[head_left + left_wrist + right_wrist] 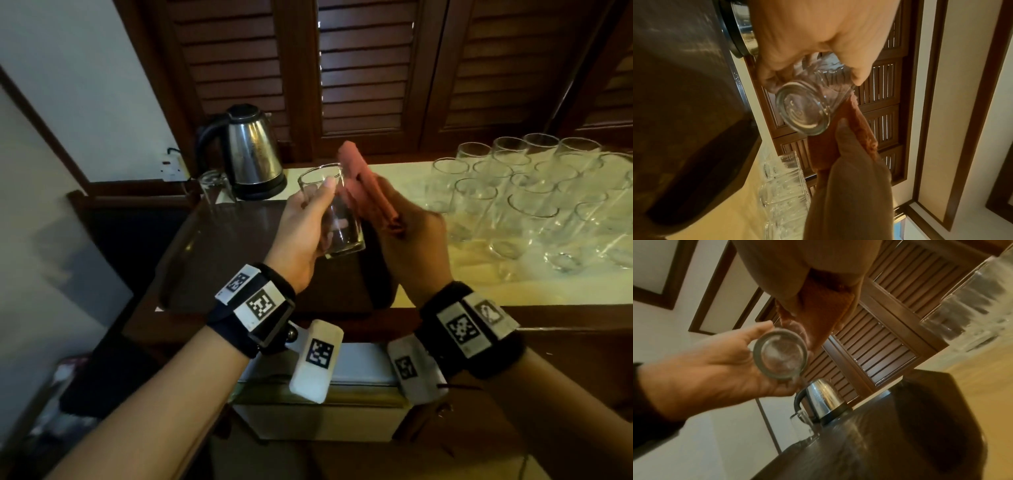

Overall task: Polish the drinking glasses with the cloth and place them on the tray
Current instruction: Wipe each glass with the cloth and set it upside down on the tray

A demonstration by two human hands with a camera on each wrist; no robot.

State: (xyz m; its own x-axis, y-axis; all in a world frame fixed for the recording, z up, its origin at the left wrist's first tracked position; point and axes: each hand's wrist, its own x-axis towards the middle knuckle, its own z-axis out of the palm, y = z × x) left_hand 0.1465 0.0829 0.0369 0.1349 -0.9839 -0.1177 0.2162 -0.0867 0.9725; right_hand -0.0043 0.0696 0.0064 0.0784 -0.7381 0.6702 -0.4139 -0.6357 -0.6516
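My left hand [308, 219] grips a clear drinking glass [334, 212] above the tray, tilted with its mouth up and away. The left wrist view looks at the glass's thick base [803, 112] under my left hand [818, 48]. My right hand [407, 233] holds a folded reddish cloth [363, 181] flat against the glass's right side. Its thumb [846, 138] lies on the cloth [857, 128]. In the right wrist view the cloth [822, 309] hangs from my right hand [797, 264] and touches the glass [781, 356]. The dark brown tray [212, 257] lies below.
One glass [214, 188] stands at the tray's back left corner, next to a steel kettle [250, 154]. Several upturned glasses [534, 192] crowd the pale counter to the right. Louvred wooden doors [370, 68] rise behind the counter.
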